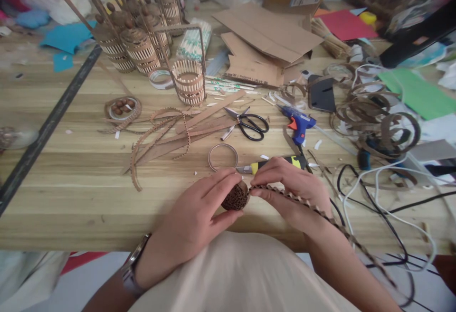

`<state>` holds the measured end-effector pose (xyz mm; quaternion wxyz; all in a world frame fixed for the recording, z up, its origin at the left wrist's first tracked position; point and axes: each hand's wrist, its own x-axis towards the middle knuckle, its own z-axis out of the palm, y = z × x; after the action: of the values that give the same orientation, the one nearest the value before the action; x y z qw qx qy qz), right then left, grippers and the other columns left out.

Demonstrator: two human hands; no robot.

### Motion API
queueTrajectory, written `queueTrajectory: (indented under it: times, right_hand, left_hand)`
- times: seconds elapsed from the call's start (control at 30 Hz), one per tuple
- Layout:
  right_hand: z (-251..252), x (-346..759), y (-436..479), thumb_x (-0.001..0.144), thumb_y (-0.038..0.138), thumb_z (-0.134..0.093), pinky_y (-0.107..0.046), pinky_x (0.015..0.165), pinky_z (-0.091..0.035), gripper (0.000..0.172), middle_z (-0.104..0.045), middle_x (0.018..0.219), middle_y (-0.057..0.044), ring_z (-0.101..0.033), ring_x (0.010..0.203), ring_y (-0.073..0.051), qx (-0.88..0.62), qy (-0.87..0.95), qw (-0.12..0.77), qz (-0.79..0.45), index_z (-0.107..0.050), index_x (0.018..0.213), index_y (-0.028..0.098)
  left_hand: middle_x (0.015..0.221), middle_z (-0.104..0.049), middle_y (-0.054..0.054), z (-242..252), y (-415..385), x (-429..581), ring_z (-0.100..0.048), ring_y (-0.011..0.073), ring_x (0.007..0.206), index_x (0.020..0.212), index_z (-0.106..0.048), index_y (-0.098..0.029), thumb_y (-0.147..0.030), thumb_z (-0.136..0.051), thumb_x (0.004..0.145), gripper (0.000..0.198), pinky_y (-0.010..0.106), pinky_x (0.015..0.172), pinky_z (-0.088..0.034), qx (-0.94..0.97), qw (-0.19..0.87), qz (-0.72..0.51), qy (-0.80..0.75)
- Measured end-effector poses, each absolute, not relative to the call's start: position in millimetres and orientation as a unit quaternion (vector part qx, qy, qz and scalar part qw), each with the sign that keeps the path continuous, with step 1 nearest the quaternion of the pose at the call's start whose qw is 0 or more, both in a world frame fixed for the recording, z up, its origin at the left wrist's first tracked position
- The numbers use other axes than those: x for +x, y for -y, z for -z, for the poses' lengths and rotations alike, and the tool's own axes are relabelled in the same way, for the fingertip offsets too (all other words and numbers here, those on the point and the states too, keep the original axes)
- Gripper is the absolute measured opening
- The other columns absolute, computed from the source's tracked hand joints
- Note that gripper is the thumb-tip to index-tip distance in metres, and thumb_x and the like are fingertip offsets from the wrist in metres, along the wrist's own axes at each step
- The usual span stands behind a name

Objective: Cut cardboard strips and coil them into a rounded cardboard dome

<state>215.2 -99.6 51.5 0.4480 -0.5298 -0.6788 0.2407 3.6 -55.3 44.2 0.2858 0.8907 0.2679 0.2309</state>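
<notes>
My left hand (199,212) is closed around a small round coil of brown corrugated cardboard (235,199), its wavy end face turned up. Pinched between the thumb and fingers of my right hand (290,186) is a corrugated cardboard strip (309,206). One end of the strip meets the coil's right side, and the rest trails over my right forearm toward the lower right. Just beyond my hands lie a thin ring (223,156) and a yellow-and-black utility knife (262,165), partly covered by my right hand.
Black-handled scissors (252,127) and a blue glue gun (299,122) lie ahead. Loose cardboard strips (160,136) spread to the left. Several stick-built lanterns (140,51) stand at the back left. White and black cables (377,207) loop at right, below cardboard rolls (395,127).
</notes>
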Motion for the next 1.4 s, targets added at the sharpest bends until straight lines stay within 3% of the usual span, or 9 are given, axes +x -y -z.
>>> queueTrajectory:
  times: [0.2, 0.43, 0.57, 0.73, 0.87, 0.97, 1.23, 1.4]
  right_hand:
    - [-48.9, 216.3, 97.2, 0.085, 0.024, -0.074, -0.026, 0.065, -0.052, 0.003, -0.071, 0.075, 0.0, -0.067, 0.07, -0.015, -0.51, 0.674, 0.461, -0.269, -0.072, 0.083, 0.024]
    - [-45.8, 212.0, 97.2, 0.078, 0.042, -0.078, -0.025, 0.053, -0.049, 0.025, -0.068, 0.063, -0.001, -0.062, 0.057, -0.014, -0.594, 0.555, 0.433, -0.39, -0.07, 0.067, 0.021]
    - [-49.0, 205.0, 100.8, 0.081, 0.037, -0.069, -0.022, 0.044, -0.043, 0.022, -0.063, 0.054, 0.002, -0.058, 0.045, -0.011, -0.607, 0.485, 0.395, -0.49, -0.069, 0.066, 0.02]
    - [-52.8, 197.4, 101.8, 0.078, 0.041, -0.066, -0.023, 0.048, -0.048, 0.025, -0.067, 0.053, -0.001, -0.063, 0.049, -0.014, -0.634, 0.448, 0.372, -0.508, -0.064, 0.063, 0.021]
    - [-47.4, 192.0, 100.6, 0.082, 0.05, -0.064, -0.025, 0.053, -0.05, 0.035, -0.071, 0.058, -0.003, -0.065, 0.054, -0.016, -0.629, 0.438, 0.398, -0.503, -0.063, 0.062, 0.021]
    - [-40.8, 188.7, 100.4, 0.082, 0.057, -0.064, -0.026, 0.056, -0.051, 0.04, -0.07, 0.057, -0.003, -0.065, 0.055, -0.016, -0.608, 0.419, 0.43, -0.519, -0.063, 0.064, 0.021]
    - [-40.9, 199.3, 101.7, 0.081, 0.048, -0.064, -0.024, 0.049, -0.038, 0.034, -0.058, 0.05, 0.002, -0.05, 0.047, -0.011, -0.629, 0.464, 0.346, -0.519, -0.059, 0.061, 0.021]
    - [-45.8, 206.1, 99.8, 0.084, 0.037, -0.056, -0.024, 0.05, -0.036, 0.026, -0.058, 0.054, 0.002, -0.051, 0.051, -0.011, -0.628, 0.517, 0.312, -0.492, -0.059, 0.064, 0.021]
  left_hand:
    - [0.134, -0.063, 0.017, -44.3, 56.4, 3.9, -0.062, 0.0244, 0.122, 0.135, -0.048, -0.012, -0.02, -0.056, 0.097, 0.04, 0.038, 0.102, -0.055, 0.913, 0.226, -0.24, -0.242]
    - [0.126, -0.067, 0.019, -46.5, 56.1, 7.3, -0.066, 0.026, 0.114, 0.128, -0.052, -0.005, -0.017, -0.048, 0.1, 0.03, 0.039, 0.097, -0.058, 0.935, 0.133, -0.25, -0.212]
    - [0.13, -0.065, 0.021, -43.4, 54.3, 9.1, -0.065, 0.0294, 0.114, 0.132, -0.05, -0.002, -0.01, -0.05, 0.097, 0.036, 0.043, 0.096, -0.058, 0.94, 0.096, -0.243, -0.222]
    - [0.136, -0.061, 0.023, -37.7, 51.7, 11.3, -0.059, 0.0293, 0.124, 0.143, -0.039, -0.003, -0.002, -0.049, 0.094, 0.051, 0.044, 0.101, -0.055, 0.933, 0.115, -0.259, -0.22]
    - [0.147, -0.05, 0.026, -30.3, 51.1, 10.9, -0.051, 0.0298, 0.136, 0.153, -0.025, -0.01, -0.019, -0.059, 0.095, 0.067, 0.046, 0.106, -0.051, 0.888, 0.172, -0.311, -0.293]
    - [0.139, -0.059, 0.023, -27.1, 50.5, 10.5, -0.058, 0.0294, 0.129, 0.149, -0.033, -0.013, -0.03, -0.063, 0.094, 0.065, 0.045, 0.102, -0.055, 0.875, 0.168, -0.321, -0.321]
    - [0.13, -0.065, 0.02, -32.6, 46.6, 7.4, -0.062, 0.0252, 0.123, 0.135, -0.046, -0.01, -0.016, -0.056, 0.095, 0.042, 0.039, 0.102, -0.055, 0.907, 0.153, -0.287, -0.268]
    - [0.138, -0.06, 0.018, -33.3, 47.6, 4.7, -0.058, 0.0243, 0.129, 0.138, -0.044, -0.011, -0.009, -0.048, 0.097, 0.041, 0.039, 0.105, -0.053, 0.936, 0.171, -0.211, -0.223]
